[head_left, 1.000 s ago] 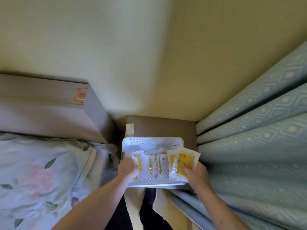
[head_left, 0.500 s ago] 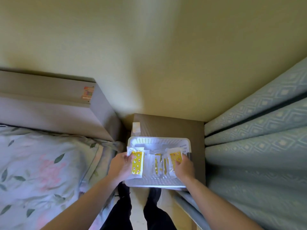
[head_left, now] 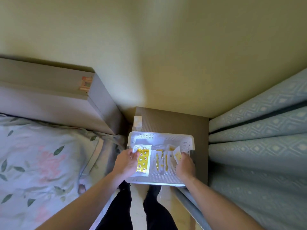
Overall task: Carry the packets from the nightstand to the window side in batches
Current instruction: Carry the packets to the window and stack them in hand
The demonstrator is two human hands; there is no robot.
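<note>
Presently, the left hand [head_left: 127,163] pinches a yellow packet [head_left: 142,161] at its left edge, long axis pointing away from the person, while loose packets [head_left: 160,161] in the white basket [head_left: 186,140] on the nightstand [head_left: 174,120] lie immediately left of the right hand [head_left: 184,167], whose curled fingers grip another packet [head_left: 177,155].

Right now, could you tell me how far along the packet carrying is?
Nothing visibly delivered. In hand: left hand grips one yellow packet; right hand pinches another packet. Left: more packets in the white basket on the nightstand.
</note>
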